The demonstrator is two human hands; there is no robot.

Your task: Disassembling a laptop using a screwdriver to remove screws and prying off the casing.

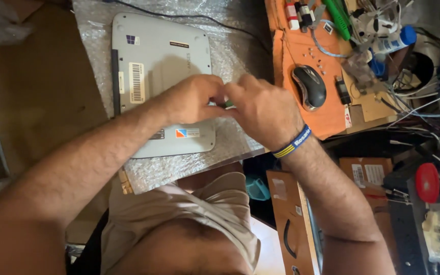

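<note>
Over the upturned laptop (161, 76), both my hands met on one tiny green part (228, 104).

That green piece sat pinched between my fingertips, just above the laptop's grey underside, mostly hidden, so I could not tell what it was. It looked light, small and easy to drop, so I judged a fingertip pinch at its ends the only sensible hold. My left hand (192, 99) was curled tight, thumb and fingers nipping it; my right hand (263, 109), wristband (292, 142) showing, was closed on its other side.

Laptop (161, 66) sits upside down on bubble wrap (235, 51), mouse (309, 85) off to its right, both hands meeting over the laptop's right edge.
</note>
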